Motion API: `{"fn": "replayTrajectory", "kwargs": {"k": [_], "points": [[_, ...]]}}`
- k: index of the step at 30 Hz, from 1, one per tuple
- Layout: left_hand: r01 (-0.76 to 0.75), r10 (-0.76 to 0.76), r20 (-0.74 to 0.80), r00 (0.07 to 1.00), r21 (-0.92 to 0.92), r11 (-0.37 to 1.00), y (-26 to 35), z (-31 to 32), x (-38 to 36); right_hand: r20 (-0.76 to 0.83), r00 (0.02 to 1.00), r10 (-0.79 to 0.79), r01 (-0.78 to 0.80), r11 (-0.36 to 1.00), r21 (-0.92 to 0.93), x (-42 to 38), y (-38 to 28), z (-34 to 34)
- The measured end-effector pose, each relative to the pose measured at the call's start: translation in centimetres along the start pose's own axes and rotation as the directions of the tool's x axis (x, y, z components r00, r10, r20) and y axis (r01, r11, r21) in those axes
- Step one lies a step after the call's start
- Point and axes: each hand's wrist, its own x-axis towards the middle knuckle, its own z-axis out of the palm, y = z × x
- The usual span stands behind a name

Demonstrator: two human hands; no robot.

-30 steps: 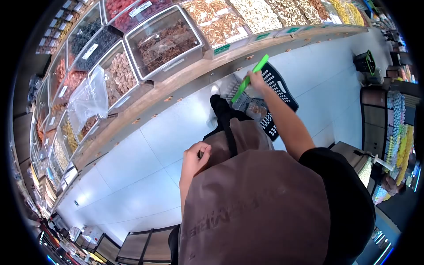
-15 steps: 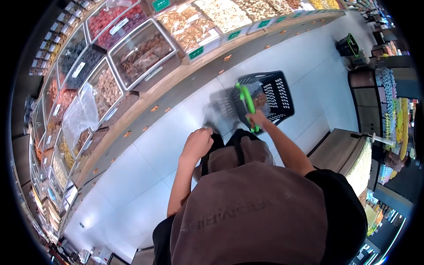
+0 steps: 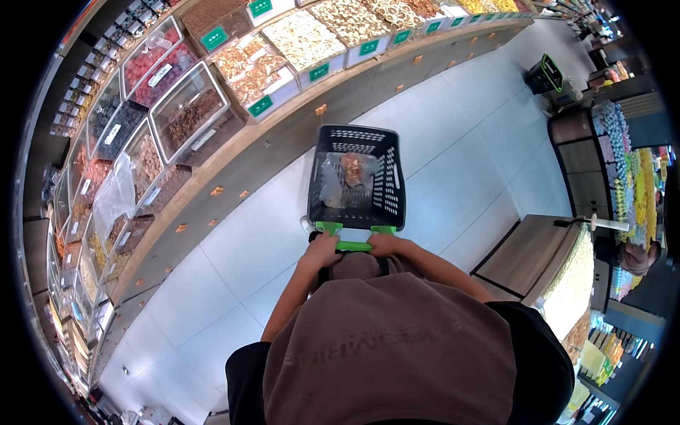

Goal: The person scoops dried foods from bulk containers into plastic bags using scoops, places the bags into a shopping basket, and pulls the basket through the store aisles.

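Note:
A black shopping basket (image 3: 394, 200) with slotted walls stands right in front of me. Its green handle (image 3: 353, 246) runs across the side nearest my body. My left hand (image 3: 323, 250) is wrapped round the left end of this handle, and my right hand (image 3: 387, 245) grips its right end. Inside the basket lies a clear plastic bag (image 3: 331, 185) with brown, chunky food (image 3: 352, 170) in it.
Bins of dried goods (image 3: 299, 39) line a curved wooden counter (image 3: 269, 145) on the left. A plastic bag (image 3: 117, 195) lies over some bins. A wooden cabinet (image 3: 516, 255) stands at right. Farther off are another black basket (image 3: 544, 75) and a person (image 3: 635, 256).
The basket has moved left and swung round to face straight ahead of me. My left hand, earlier apart from it, now holds the handle together with my right hand.

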Motion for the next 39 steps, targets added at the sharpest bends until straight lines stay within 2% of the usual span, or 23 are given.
{"fn": "replayTrajectory", "kwargs": {"k": [2,3,5,7,11,13,14,16,17,18,19,23,25,26,28,29,31,32,34,35,37,38,39], "points": [[0.035,-0.034,0.031,0.999,-0.059,0.998,-0.1,5.2,1.7,0.004,1.0,0.007,-0.006,0.99,-0.14,-2.3,0.9,-0.5],[0.059,-0.052,0.058,0.997,-0.12,0.991,0.4,7.1,2.2,0.019,1.0,-0.011,0.013,0.99,-0.141,-3.6,1.0,-1.5],[0.067,-0.067,0.005,0.998,-0.181,0.981,3.6,8.7,1.8,0.033,0.998,0.052,-0.039,0.95,-0.311,-6.0,0.9,-3.1],[0.067,-0.083,-0.056,0.995,-0.24,0.968,6.4,11.1,1.5,0.053,0.996,-0.072,0.087,0.912,-0.401,-6.9,3.4,-3.9],[0.055,-0.094,-0.153,0.984,-0.242,0.969,9.9,15.7,4.8,0.123,0.984,-0.128,0.176,0.808,-0.563,-9.2,5.4,-7.6],[0.161,-0.168,-0.003,0.986,-0.285,0.945,11.4,15.6,6.5,0.139,0.979,-0.15,0.204,0.754,-0.624,-9.5,5.9,-9.4],[0.17,-0.181,-0.009,0.983,-0.293,0.941,12.5,14.5,6.6,0.095,0.982,-0.164,0.187,0.749,-0.636,-9.5,5.9,-10.4],[0.156,-0.131,0.14,0.981,-0.188,0.97,14.1,12.0,7.2,0.06,0.981,-0.186,0.18,0.74,-0.648,-9.1,6.4,-11.9],[0.165,-0.14,0.137,0.981,-0.19,0.968,14.0,12.3,8.3,0.089,0.945,-0.313,0.28,0.643,-0.713,-8.7,7.0,-12.6],[0.207,-0.184,0.201,0.962,-0.101,0.973,13.8,12.3,9.6,0.122,0.894,-0.431,0.36,0.529,-0.769,-8.3,7.4,-13.1],[0.24,-0.23,0.26,0.938,-0.008,0.971,14.0,11.9,10.2,0.119,0.893,-0.435,0.36,0.529,-0.769,-8.0,7.6,-13.5],[0.257,-0.245,0.284,0.927,-0.006,0.967,14.0,11.8,11.8,0.118,0.909,-0.4,0.326,0.505,-0.799,-7.0,7.7,-15.3],[0.239,-0.189,0.227,0.955,-0.219,0.946,13.5,12.1,12.2,0.142,0.911,-0.388,0.333,0.487,-0.808,-6.6,7.4,-16.2],[0.245,-0.192,0.235,0.953,-0.219,0.945,13.5,12.1,12.3,0.145,0.912,-0.383,0.33,0.479,-0.813,-6.3,7.2,-16.7],[0.21,-0.139,0.22,0.966,-0.344,0.915,13.7,11.9,12.8,0.152,0.912,-0.381,0.333,0.472,-0.816,-5.9,6.8,-17.1],[0.212,-0.142,0.217,0.966,-0.346,0.914,12.8,13.0,13.6,0.118,0.908,-0.401,0.317,0.474,-0.821,-5.8,6.9,-17.4],[0.013,-0.036,-0.11,0.993,-0.203,0.979,12.5,14.4,14.6,0.096,0.902,-0.42,0.306,0.468,-0.829,-5.4,6.8,-18.2],[0.014,-0.039,-0.115,0.993,-0.209,0.978,12.7,14.5,14.6,0.087,0.905,-0.417,0.292,0.458,-0.839,-5.1,6.6,-18.5],[-0.022,-0.051,-0.263,0.963,-0.266,0.964,12.5,14.7,14.7,0.081,0.905,-0.418,0.28,0.442,-0.852,-4.1,6.0,-19.0],[-0.022,-0.054,-0.273,0.961,-0.268,0.963,12.4,14.9,14.8,0.092,0.912,-0.399,0.271,0.419,-0.867,-3.5,5.7,-19.1],[-0.114,-0.051,-0.409,0.911,-0.368,0.923,12.2,14.9,14.4,0.113,0.916,-0.385,0.268,0.377,-0.887,-2.5,4.6,-19.6],[-0.115,-0.06,-0.425,0.903,-0.373,0.921,11.9,14.3,14.2,0.1,0.918,-0.384,0.254,0.375,-0.892,-2.3,4.0,-19.7],[-0.082,-0.063,-0.324,0.944,-0.415,0.906,11.4,13.6,13.9,0.088,0.92,-0.383,0.24,0.372,-0.897,-2.1,3.2,-19.8]]}}
